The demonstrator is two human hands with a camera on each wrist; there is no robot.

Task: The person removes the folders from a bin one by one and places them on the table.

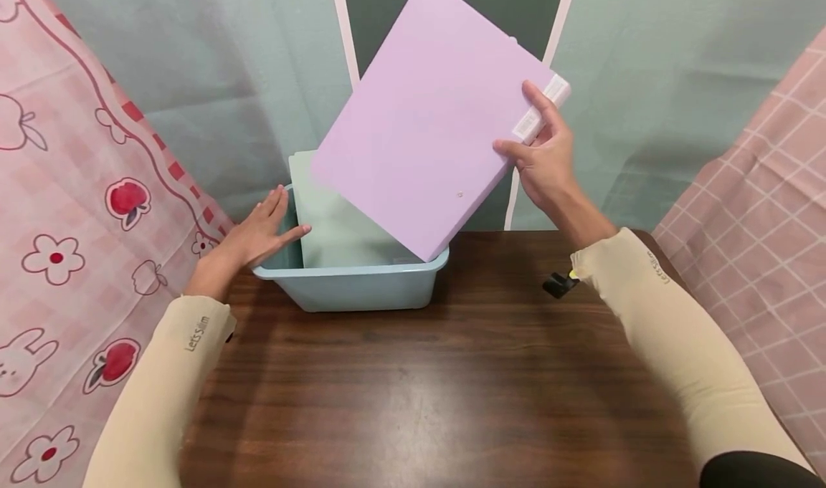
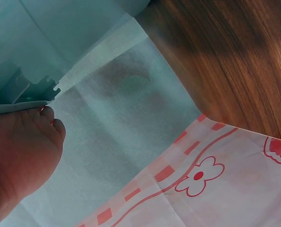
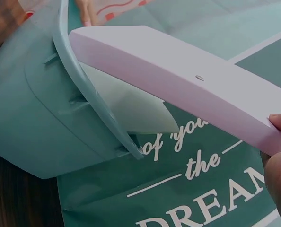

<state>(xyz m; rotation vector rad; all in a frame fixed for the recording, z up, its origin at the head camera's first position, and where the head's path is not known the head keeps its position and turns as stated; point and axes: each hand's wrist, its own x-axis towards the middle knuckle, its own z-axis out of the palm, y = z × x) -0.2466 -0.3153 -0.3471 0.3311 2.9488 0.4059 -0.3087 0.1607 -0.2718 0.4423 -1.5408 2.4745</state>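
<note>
My right hand grips a lilac file folder by its spine, thumb on the front face and fingers along the white label strip. The folder is raised and tilted, its lower corner overlapping the front rim of a light blue plastic tub in the head view. Inside the tub stands a pale green folder, partly hidden behind the lilac one. At the tub's left rim is my left hand, fingers stretched out and thumb pointing toward the pale green folder. The left wrist view shows that hand against the rim.
The tub stands at the back of a dark brown wooden table. Pink patterned cloth hangs on the left, and pink checked cloth on the right. Behind is a green cloth with white lettering.
</note>
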